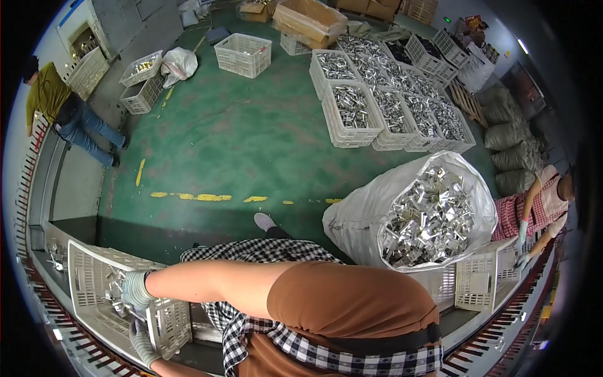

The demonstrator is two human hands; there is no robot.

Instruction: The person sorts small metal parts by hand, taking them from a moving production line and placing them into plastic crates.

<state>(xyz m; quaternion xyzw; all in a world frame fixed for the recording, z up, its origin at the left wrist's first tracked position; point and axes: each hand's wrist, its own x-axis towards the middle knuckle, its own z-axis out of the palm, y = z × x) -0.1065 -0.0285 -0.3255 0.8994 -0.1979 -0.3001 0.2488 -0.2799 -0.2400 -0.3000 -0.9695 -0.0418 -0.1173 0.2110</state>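
A white plastic crate (173, 323) stands at the lower left, with shiny bent metal parts (115, 290) inside. My right hand (135, 289), in a striped knit glove, reaches over the crate with its fingers curled down onto some of these parts. Just below it, my left hand (142, 342), gloved too, is closed at the crate's near side, against the lower end of the metal bunch. The fingertips of both hands are partly hidden. My right arm, in a brown sleeve, crosses the lower middle of the view.
A large white sack (358, 217) full of metal parts stands right of me. Stacked crates (352, 132) of metal tubes are behind it. A conveyor with dark pegs (69, 327) curves along the lower edge. One co-worker (72, 116) is far left, another (531, 210) at right.
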